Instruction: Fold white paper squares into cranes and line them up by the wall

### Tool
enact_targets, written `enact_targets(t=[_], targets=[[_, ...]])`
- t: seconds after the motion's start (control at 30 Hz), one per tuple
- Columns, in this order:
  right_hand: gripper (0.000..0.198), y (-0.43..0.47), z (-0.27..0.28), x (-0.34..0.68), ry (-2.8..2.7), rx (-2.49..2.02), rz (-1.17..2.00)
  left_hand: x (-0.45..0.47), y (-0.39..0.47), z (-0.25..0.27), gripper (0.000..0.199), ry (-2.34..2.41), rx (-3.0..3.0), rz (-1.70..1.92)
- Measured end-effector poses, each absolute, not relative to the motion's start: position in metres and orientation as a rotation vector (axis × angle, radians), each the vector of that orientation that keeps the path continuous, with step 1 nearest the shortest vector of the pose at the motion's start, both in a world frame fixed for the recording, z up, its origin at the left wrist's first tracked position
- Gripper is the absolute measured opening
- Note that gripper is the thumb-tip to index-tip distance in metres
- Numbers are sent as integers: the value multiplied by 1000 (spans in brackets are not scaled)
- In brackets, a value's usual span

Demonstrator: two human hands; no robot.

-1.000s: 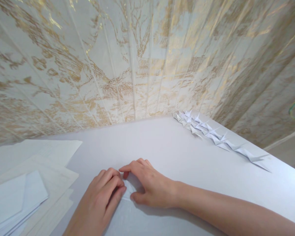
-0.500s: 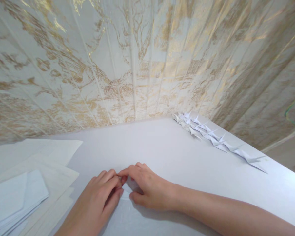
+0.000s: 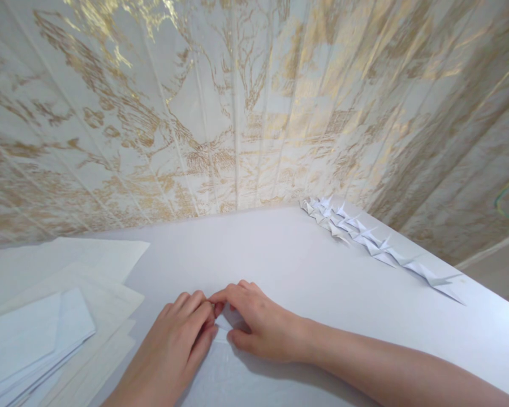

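Note:
A small folded piece of white paper lies on the white table between my two hands, mostly covered by my fingers. My left hand is closed at the paper's left side, its thumb and forefinger pinching the edge. From the right, my right hand curls over the same paper, with its forefinger tip meeting my left fingers at the far corner and its thumb on the near right part. The exact shape of the fold is hidden under the fingers.
Rows of folded paper cranes stand along the table's far right edge. Stacked white paper sheets lie on larger cream sheets at the left. A wall with gold-patterned covering rises behind the table.
The whole view has shifted slightly, so everything sits a little further right. Both hands keep nearly the same hold on the paper.

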State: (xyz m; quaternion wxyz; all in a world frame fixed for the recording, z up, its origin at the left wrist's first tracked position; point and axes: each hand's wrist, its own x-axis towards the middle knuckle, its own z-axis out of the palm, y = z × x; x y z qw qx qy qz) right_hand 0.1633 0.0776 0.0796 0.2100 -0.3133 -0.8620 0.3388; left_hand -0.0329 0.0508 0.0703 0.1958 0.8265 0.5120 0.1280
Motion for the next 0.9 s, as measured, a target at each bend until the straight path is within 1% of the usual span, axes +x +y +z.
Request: enact_targets(t=[0.1,0.23,0.37,0.5,0.67,0.9], targets=[[49,77,77,164,-2380,-849,907,-32,50,70,21,1460,2326,361],[38,79,76,167,-2430,-765,800,-31,50,70,15,1481,2278,365],[25,83,75,169,-2646,-567,539,-30,51,70,15,1476,2282,361],[23,84,73,169,-2677,-519,384,-30,50,70,15,1474,2291,367],[14,85,75,169,-2673,-531,377,-32,48,68,16,1486,2295,356],[17,94,81,174,-2676,-470,555,-32,51,68,19,1476,2298,367]])
